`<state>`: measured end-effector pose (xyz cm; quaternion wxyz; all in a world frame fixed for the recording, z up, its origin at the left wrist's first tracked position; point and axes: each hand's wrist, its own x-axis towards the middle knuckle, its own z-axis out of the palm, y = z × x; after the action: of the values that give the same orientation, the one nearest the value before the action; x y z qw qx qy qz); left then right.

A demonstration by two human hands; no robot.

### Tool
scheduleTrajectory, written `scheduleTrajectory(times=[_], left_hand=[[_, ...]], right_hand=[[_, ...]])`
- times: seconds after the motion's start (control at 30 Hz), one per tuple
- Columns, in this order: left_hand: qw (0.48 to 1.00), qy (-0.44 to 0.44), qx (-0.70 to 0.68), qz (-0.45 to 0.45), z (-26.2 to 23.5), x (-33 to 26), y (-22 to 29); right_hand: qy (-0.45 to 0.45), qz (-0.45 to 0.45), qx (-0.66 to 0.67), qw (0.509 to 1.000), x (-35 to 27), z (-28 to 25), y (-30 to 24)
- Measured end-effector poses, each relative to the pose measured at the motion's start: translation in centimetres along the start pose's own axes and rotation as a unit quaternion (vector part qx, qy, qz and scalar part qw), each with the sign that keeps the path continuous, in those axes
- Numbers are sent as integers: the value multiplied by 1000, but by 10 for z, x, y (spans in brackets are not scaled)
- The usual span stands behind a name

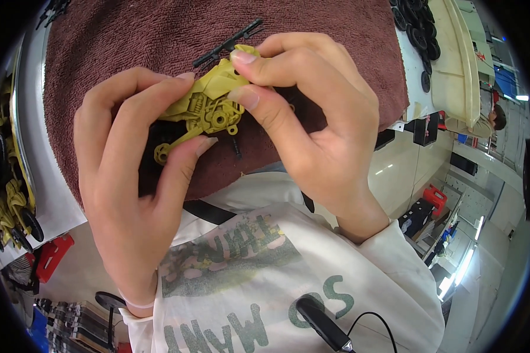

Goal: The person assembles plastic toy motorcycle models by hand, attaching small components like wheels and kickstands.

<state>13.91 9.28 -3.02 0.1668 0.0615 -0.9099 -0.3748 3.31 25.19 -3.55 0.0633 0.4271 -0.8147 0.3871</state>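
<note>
Both hands grip a yellow plastic toy motorcycle body (215,112) with moulded engine detail, above a dark red towel (129,35). My left hand (126,147) pinches its left end between thumb and fingers. The thumb and index finger of my right hand (318,112) close on its upper right end. Just beyond the body is a slim black bar-shaped part (228,42); I cannot tell whether it is attached. A small dark rod (237,148) shows below the body. The fingers hide both ends of the toy.
Yellow toy motorcycle parts with black wheels (12,203) fill a tray at the left. Several black wheels (417,29) lie at the far right beside a cream bin (453,50). A person (486,125) is in the right background. A black device with a cable (323,323) is at the lower edge.
</note>
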Motion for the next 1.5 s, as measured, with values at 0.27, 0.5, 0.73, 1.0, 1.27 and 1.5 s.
scheduleTrajectory(times=[0.27,0.5,0.73,1.0,1.27,1.5], left_hand=[[999,6,-3,38,2,-8,-4],[963,14,-243,-119,-9,-22,2],[922,92,-364,-95,-4,-26,8],[897,145,-414,-58,-3,-29,1],[903,153,-399,-45,-2,-31,3],[919,138,-355,-102,-6,-31,10]], right_hand=[[-23,59,193,979,-5,1,-5],[48,81,397,913,-7,-1,-13],[-81,135,407,900,-5,-15,-15],[-81,137,447,880,-8,-12,-17],[-83,138,444,881,-10,-14,-20],[-27,102,418,902,-11,-6,-25]])
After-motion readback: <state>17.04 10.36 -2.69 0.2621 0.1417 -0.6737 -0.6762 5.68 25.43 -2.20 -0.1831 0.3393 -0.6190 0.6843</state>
